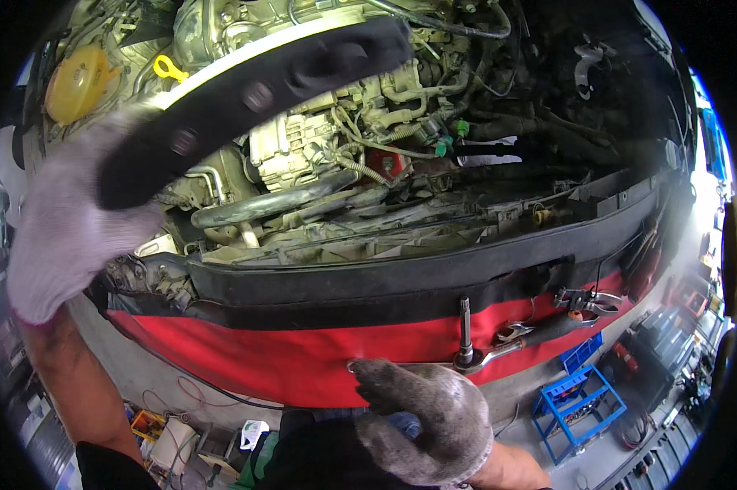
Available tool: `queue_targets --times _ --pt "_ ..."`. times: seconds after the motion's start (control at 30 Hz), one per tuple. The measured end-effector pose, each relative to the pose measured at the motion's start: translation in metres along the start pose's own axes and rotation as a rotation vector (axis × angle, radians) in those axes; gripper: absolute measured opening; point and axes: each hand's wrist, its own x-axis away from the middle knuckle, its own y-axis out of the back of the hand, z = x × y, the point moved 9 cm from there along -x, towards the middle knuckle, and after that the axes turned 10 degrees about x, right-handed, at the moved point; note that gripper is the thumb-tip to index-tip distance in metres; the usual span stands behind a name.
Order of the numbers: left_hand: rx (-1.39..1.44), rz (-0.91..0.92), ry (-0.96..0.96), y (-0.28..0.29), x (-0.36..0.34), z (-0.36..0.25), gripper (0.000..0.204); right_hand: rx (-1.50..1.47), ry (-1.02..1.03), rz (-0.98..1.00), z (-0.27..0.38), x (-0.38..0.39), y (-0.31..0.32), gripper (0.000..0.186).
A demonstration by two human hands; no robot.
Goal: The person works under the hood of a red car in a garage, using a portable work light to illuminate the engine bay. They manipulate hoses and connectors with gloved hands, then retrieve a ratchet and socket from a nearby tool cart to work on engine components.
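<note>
My left hand (75,229), in a pale knitted glove, grips the left end of a long black bar lamp (221,122), raised over the engine (291,143) with a glowing strip along its far edge. My right hand (421,416), in a grimy glove, is at the lower middle, fingers curved and apart from the thumb. Its fingertips overlap a thin metal tool on the red-and-black fender cover (246,351); contact is unclear. Right of it lie a ratchet (499,351) with an upright extension (465,322), a spanner (515,331) and pliers (597,304).
A yellow reservoir (81,84) and a yellow dipstick loop (168,68) are at the upper left. The front crossmember (401,278) spans the bay. On the floor stand a blue metal frame (572,412) and dark cases (662,359), with assorted gear and cables at lower left.
</note>
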Motion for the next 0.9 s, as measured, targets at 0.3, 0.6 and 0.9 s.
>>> queue_targets --times 0.3,0.6,0.9 --pt "0.16 0.39 -0.106 -0.096 0.018 -0.021 0.067 0.074 0.104 -0.283 -0.008 0.046 0.061 0.033" --pt "0.166 0.292 -0.123 -0.091 0.027 -0.023 0.071 0.023 -0.035 -0.32 -0.03 0.05 0.067 0.028" --pt "0.065 0.337 -0.195 -0.104 0.025 -0.033 0.08 -0.001 -0.121 -0.231 -0.042 0.047 0.059 0.031"
